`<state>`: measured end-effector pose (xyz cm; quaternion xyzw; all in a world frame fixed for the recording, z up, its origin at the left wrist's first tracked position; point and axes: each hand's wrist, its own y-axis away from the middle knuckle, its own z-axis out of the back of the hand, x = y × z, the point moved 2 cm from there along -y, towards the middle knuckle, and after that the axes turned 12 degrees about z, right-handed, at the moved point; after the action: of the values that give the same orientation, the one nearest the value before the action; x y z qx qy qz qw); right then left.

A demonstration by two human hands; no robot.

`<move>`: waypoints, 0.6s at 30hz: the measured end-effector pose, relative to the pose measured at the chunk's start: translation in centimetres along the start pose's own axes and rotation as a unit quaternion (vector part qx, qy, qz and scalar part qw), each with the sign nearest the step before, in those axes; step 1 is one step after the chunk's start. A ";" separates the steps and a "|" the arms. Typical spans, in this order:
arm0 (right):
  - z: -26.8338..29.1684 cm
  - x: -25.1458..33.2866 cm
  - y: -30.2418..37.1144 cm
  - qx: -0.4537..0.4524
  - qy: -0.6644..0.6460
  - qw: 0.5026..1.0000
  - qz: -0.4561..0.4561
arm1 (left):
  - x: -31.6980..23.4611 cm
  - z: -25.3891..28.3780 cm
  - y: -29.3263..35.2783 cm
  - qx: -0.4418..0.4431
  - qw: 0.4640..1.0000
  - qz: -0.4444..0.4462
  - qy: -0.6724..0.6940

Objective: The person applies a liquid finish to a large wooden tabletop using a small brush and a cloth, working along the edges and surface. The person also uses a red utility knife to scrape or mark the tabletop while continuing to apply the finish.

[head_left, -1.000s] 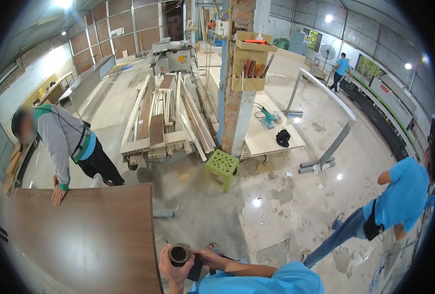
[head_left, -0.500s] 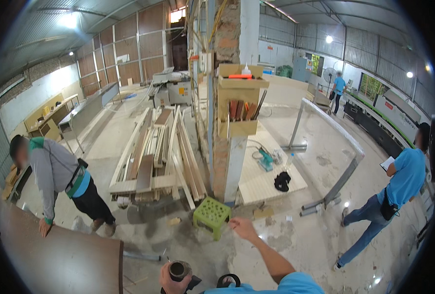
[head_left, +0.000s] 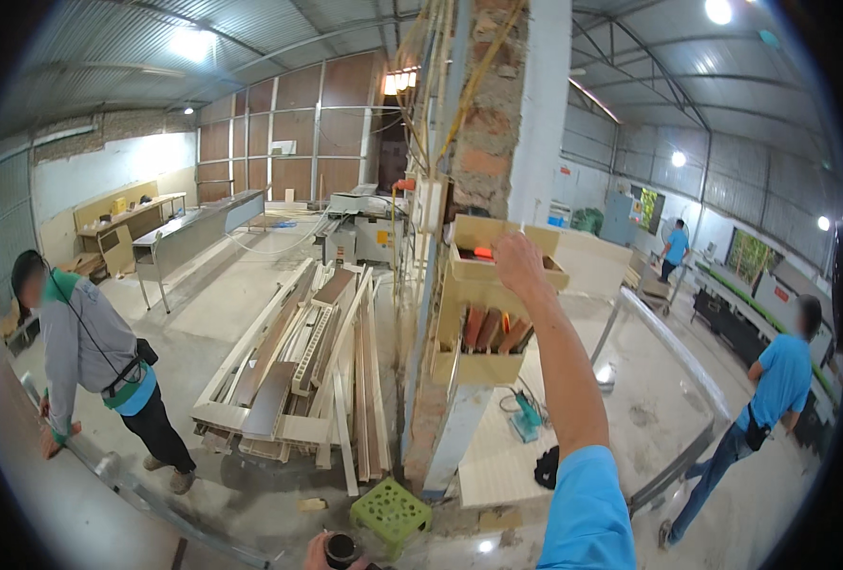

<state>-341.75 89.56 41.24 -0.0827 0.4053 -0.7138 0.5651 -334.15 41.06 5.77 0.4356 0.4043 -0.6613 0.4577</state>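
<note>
My right arm reaches up and forward in a blue sleeve. The right hand is closed, its fingers at the upper tray of a wooden tool holder fixed to the pillar. What those fingers hold is hidden. An orange item lies in that tray beside the hand. Several brown-handled tools stand in the lower compartment. At the lower edge, my left hand, partly cut off, is wrapped round a dark hollow cylinder, its round opening facing up. A green plastic stool stands just beyond.
Long boards and strips are stacked left of the brick pillar. Right of it lie a pale panel with a teal power tool and a metal frame. One person leans at left; another stands at right.
My right hand has risen from near the stool to the upper tray, where a white nozzle bottle stood visible before. The view has tilted up. The left hand still grips the cylinder.
</note>
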 end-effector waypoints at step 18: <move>-4.6 -7.0 5.0 -0.155 -0.238 0.951 -0.122 | 1.4 -6.3 -7.1 -0.112 0.990 -0.058 -0.068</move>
<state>-338.28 97.71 37.18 -0.3857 0.3517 -0.6653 0.5337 -339.92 48.42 3.57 0.3115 0.4680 -0.6655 0.4910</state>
